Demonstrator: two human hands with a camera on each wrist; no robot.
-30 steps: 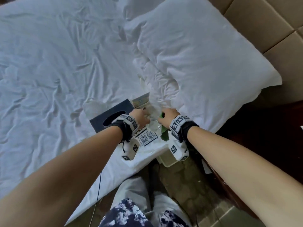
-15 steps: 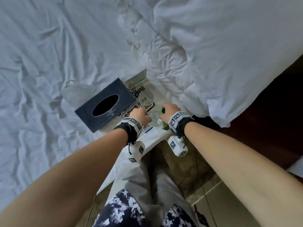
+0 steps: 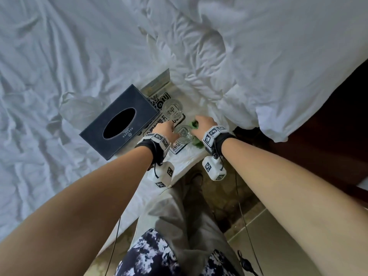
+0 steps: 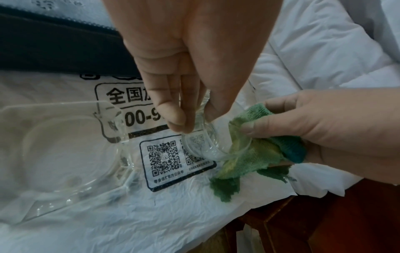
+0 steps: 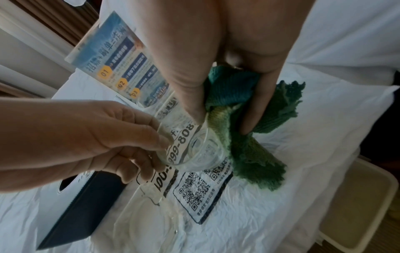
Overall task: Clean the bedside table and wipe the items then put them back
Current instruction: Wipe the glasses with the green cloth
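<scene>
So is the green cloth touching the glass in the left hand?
Touching: the left wrist view shows the green cloth pressed against the glass rim.

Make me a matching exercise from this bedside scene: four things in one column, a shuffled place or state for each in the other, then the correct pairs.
Things:
1. small glass
2. green cloth
3. tissue box
4. second glass

States:
A. bunched in the right hand
B. dark, lying on the bed sheet, oval slot up
C. pinched by the left hand
D. standing untouched on the printed plastic bag

Pairs: 1-C, 2-A, 3-B, 4-D
</scene>
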